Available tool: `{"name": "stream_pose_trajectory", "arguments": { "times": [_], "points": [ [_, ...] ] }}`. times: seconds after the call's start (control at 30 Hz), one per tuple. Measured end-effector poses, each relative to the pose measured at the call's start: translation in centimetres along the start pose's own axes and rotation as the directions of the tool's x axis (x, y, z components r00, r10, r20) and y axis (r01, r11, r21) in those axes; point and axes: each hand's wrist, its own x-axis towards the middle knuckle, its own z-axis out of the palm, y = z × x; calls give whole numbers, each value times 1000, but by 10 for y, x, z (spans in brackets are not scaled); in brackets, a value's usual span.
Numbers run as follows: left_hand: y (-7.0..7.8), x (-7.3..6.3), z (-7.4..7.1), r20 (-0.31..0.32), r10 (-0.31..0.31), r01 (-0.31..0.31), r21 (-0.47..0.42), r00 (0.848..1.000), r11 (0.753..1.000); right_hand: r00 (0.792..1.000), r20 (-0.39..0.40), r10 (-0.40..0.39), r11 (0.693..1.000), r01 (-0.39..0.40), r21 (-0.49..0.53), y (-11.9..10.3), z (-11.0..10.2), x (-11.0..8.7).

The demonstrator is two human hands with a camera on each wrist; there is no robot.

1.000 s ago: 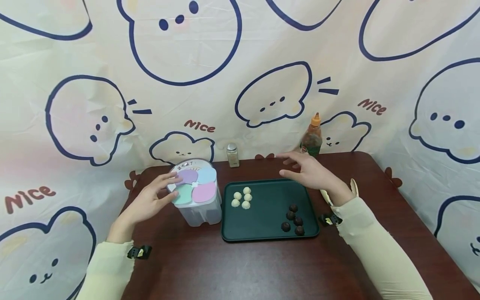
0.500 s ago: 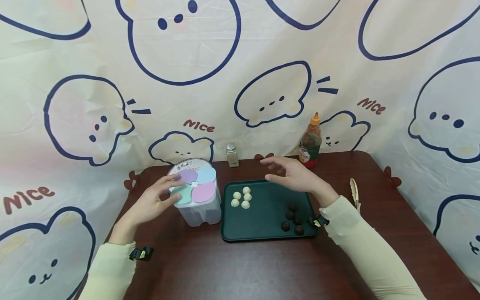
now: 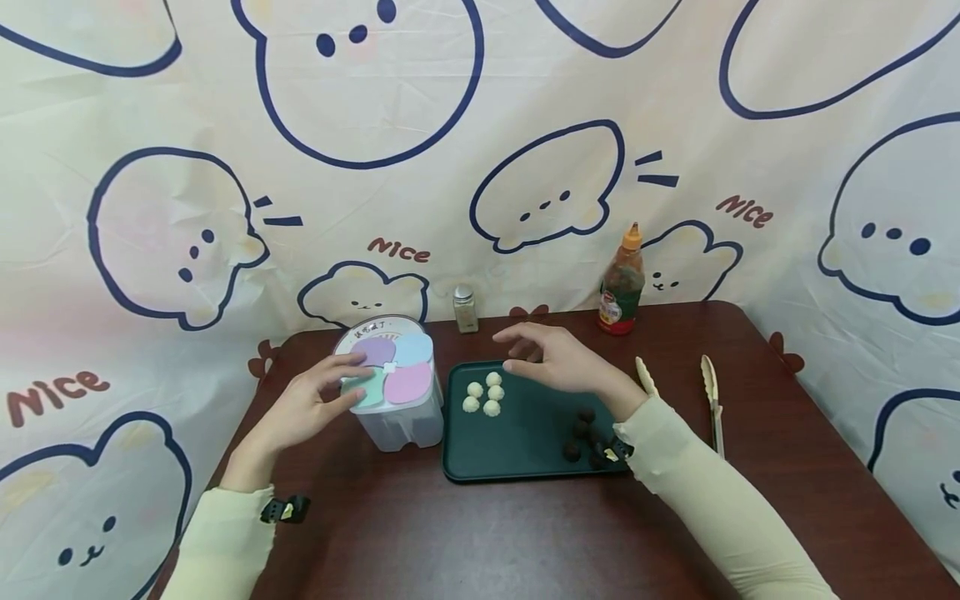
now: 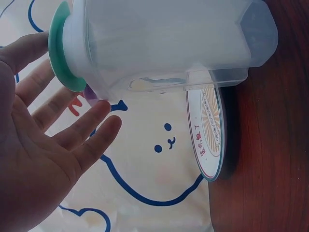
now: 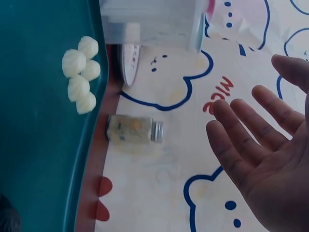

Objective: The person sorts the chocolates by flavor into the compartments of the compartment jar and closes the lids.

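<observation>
A translucent plastic container (image 3: 401, 423) stands on the table, its lid made of purple, blue, green and pink petal-shaped flaps (image 3: 408, 384). My left hand (image 3: 309, 400) reaches to the lid's left side with fingers spread; in the left wrist view they lie around the green flap (image 4: 59, 48), and whether they touch it I cannot tell. My right hand (image 3: 558, 358) hovers over the back of a dark green tray (image 3: 517, 450), holding nothing, fingers loosely bent. Several white swirled balls (image 3: 492, 393) sit on the tray's left, several dark brown balls (image 3: 572, 451) on its right, partly behind the right wrist.
Behind the container a white printed plate (image 4: 207, 130) stands on edge. A glass shaker (image 3: 466, 312) and a sauce bottle (image 3: 621, 287) with an orange cap stand at the table's back edge. Tongs (image 3: 710, 392) lie right of the tray, partly covered by the right sleeve.
My right hand has moved left across the tray toward the container, uncovering the sauce bottle and the tongs. The left hand has shifted slightly right over the lid.
</observation>
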Motion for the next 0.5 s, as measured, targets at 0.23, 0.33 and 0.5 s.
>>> {"name": "stream_pose_trajectory", "arguments": {
  "times": [0.23,0.33,0.5],
  "points": [
    [0,-2,1,-5,7,-7,-4,1000,1000,1000,16,-20,1000,20,-1,-4,15,9],
    [1,-3,1,-8,5,-5,0,1000,1000,999,19,-27,1000,26,16,-6,20,12],
    [2,-4,1,-13,3,-3,2,1000,1000,999,20,-50,998,49,39,-10,28,16]
  ]
}}
